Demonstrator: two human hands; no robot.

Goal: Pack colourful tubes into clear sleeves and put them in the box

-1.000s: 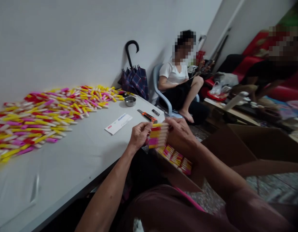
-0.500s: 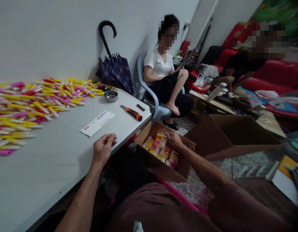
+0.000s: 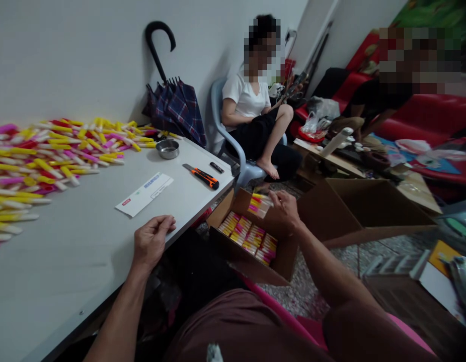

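Observation:
My right hand [image 3: 286, 207] is closed on a clear packet of coloured tubes [image 3: 258, 205], yellow, pink and white. It holds the packet by one end over an open cardboard box [image 3: 251, 264]. Rows of similar tube packets [image 3: 250, 236] lie inside that box. My left hand [image 3: 152, 242] rests at the edge of the white table [image 3: 82, 266], its fingers curled together and nothing showing in them. Beyond it on the table lies a printed paper slip [image 3: 144, 195]. A large heap of loose tubes [image 3: 67, 156] covers the table's far left part.
An orange and black utility knife [image 3: 203, 177], a small black object [image 3: 217, 167] and a metal bowl [image 3: 167, 149] are on the table. A second open box [image 3: 331, 221] stands at right. One person [image 3: 248, 100] sits beyond the table; another [image 3: 384, 95] leans near the red sofa.
My right hand has moved slightly right with the packet, which now hangs higher over the box's far side. My left hand stays closed at the table edge. The view has shifted a little.

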